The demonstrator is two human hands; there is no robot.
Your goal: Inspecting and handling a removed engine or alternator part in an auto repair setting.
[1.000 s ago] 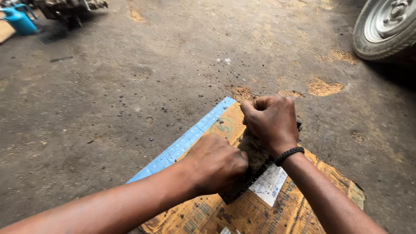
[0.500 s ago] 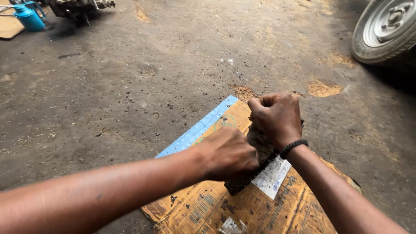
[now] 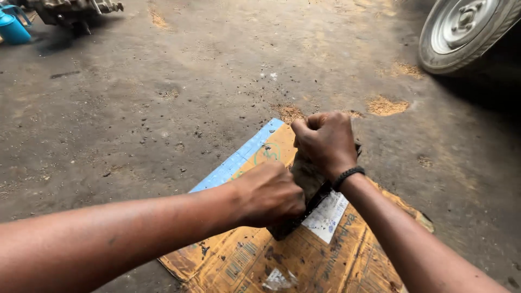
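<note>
Both my hands are clenched on a dark, dirty block-shaped part (image 3: 306, 187) that rests on a flattened cardboard sheet (image 3: 304, 255) on the ground. My left hand (image 3: 268, 194) grips the part's near end, its fingers curled tight. At the far end my right hand (image 3: 325, 142), a black band on its wrist, is closed in a fist around a grimy rag (image 3: 305, 174) pressed on the part. Most of the part is hidden under the two hands.
The ground is oil-stained concrete (image 3: 163, 119) with patches of sawdust (image 3: 386, 105). A vehicle wheel (image 3: 467, 30) stands at the top right. A blue can (image 3: 13, 27) and a metal engine part (image 3: 73, 11) sit at the top left.
Both hands have stayed clenched on the part. My left forearm has come further into view and my head has shifted slightly, sliding the scene a little.
</note>
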